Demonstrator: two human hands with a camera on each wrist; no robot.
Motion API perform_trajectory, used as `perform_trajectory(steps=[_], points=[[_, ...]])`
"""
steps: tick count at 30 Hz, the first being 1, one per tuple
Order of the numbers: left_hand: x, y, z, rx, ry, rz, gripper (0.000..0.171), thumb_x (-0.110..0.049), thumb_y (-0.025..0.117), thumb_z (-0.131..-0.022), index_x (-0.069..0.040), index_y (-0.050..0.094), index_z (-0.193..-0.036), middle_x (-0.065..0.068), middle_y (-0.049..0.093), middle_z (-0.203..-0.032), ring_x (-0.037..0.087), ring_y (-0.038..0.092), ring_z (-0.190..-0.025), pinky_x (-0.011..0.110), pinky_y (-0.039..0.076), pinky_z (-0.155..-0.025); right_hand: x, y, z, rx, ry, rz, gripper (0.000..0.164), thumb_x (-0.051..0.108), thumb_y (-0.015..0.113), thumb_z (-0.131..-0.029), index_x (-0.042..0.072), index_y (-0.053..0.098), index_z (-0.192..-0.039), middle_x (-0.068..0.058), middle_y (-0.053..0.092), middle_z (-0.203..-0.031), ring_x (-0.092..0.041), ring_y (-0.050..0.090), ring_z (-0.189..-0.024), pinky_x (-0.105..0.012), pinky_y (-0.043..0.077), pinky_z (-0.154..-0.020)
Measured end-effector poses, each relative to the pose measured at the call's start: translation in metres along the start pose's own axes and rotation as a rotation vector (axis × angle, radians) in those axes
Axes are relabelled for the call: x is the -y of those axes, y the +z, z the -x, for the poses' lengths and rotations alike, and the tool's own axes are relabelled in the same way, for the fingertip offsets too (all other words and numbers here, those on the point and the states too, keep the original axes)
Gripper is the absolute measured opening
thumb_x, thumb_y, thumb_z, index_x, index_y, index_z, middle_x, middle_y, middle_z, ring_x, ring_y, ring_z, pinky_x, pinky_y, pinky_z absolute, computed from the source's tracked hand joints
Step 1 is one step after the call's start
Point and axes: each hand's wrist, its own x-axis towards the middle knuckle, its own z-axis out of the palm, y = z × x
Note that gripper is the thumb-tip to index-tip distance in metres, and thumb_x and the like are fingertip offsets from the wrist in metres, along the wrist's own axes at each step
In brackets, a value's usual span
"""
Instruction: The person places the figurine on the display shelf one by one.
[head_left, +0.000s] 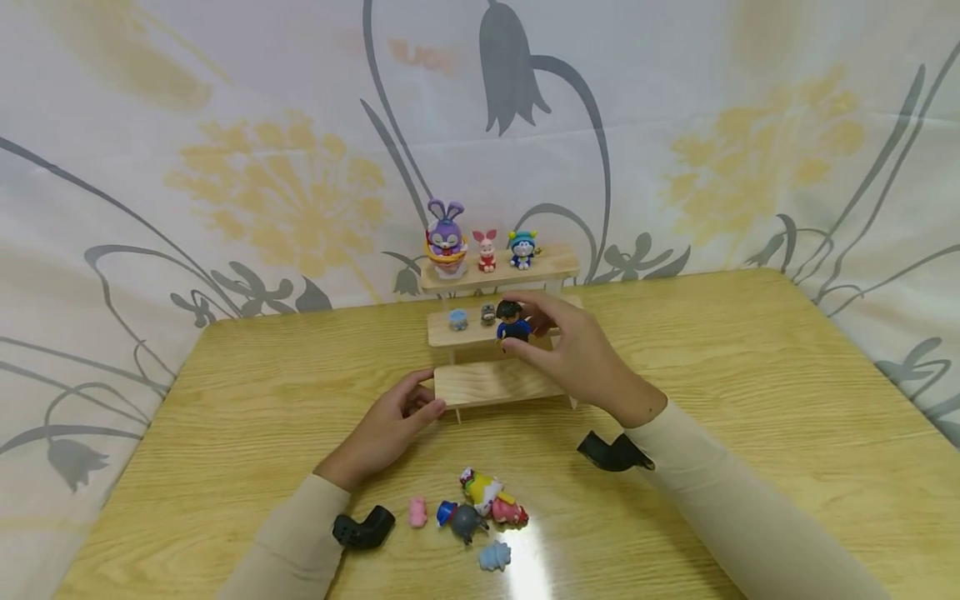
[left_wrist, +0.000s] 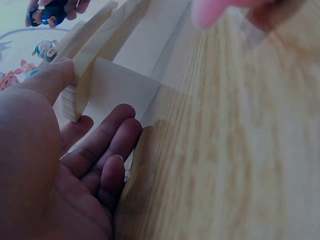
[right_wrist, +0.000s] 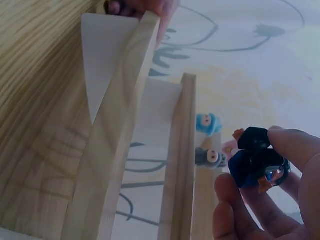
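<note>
My right hand (head_left: 573,346) pinches a dark-haired figurine (head_left: 513,323) in blue and black between thumb and fingers, in front of the middle tier of a wooden display shelf (head_left: 491,382). The right wrist view shows this figurine (right_wrist: 257,160) from the side. My left hand (head_left: 386,429) grips the left end of the bottom board (left_wrist: 82,85), thumb on top and a finger beneath, the others loosely curled below. On the middle tier stand a small light-blue figurine (head_left: 458,320) and a grey one (head_left: 488,314). A purple rabbit (head_left: 446,237), a pink piglet (head_left: 486,252) and a blue-hatted figurine (head_left: 522,249) occupy the top tier.
Several figurines lie on the wooden table (head_left: 300,400) near its front: a pink one (head_left: 417,512), a grey one with a blue hat (head_left: 467,523), a yellow one (head_left: 480,487) and a pale-blue one (head_left: 495,556). A patterned cloth (head_left: 300,83) hangs behind.
</note>
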Motion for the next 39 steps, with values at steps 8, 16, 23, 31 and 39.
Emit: perform_trajectory(steps=[8,16,23,31,39], points=[[-0.001,0.0,0.0,0.005,-0.006,-0.008,0.063,-0.038,0.056,-0.103,-0.01,0.034,-0.155,0.011,0.063,-0.12,0.017,0.061,-0.101,0.036,0.047,-0.089,-0.014,-0.002,-0.005,-0.06,-0.021,0.03,0.053,0.012,0.077,-0.089,0.009,0.059,-0.138,-0.012,0.065,-0.118,-0.024,0.066,-0.094,-0.04,0.057,-0.083],[0.0,0.0,0.001,0.0,-0.008,-0.011,0.063,-0.038,0.056,-0.103,-0.01,0.034,-0.155,0.01,0.064,-0.12,0.016,0.062,-0.101,0.036,0.048,-0.089,-0.028,0.001,-0.006,-0.08,-0.028,0.044,0.054,0.012,0.076,-0.09,0.01,0.057,-0.14,-0.012,0.064,-0.118,-0.022,0.065,-0.097,-0.034,0.058,-0.079],[0.001,0.001,0.0,-0.004,-0.008,-0.014,0.063,-0.039,0.056,-0.103,-0.01,0.034,-0.154,0.01,0.064,-0.12,0.016,0.062,-0.101,0.036,0.047,-0.089,-0.034,0.004,-0.007,-0.109,-0.041,0.028,0.055,0.011,0.075,-0.09,0.012,0.055,-0.142,-0.012,0.063,-0.119,-0.023,0.063,-0.103,-0.037,0.057,-0.085],[0.0,0.0,0.001,0.0,-0.004,-0.013,0.063,-0.039,0.056,-0.103,-0.01,0.034,-0.155,0.01,0.064,-0.12,0.017,0.062,-0.101,0.036,0.048,-0.089,-0.037,0.007,-0.007,-0.131,-0.057,0.057,0.055,0.011,0.075,-0.091,0.013,0.055,-0.143,-0.012,0.063,-0.121,-0.022,0.062,-0.101,-0.037,0.056,-0.08],[0.0,0.001,0.001,0.0,-0.001,-0.01,0.063,-0.038,0.056,-0.103,-0.01,0.033,-0.155,0.01,0.064,-0.12,0.017,0.062,-0.101,0.036,0.047,-0.088,-0.037,0.009,-0.006,-0.143,-0.079,0.11,0.055,0.013,0.074,-0.092,0.012,0.055,-0.143,-0.013,0.062,-0.127,-0.02,0.057,-0.092,-0.032,0.05,-0.071]])
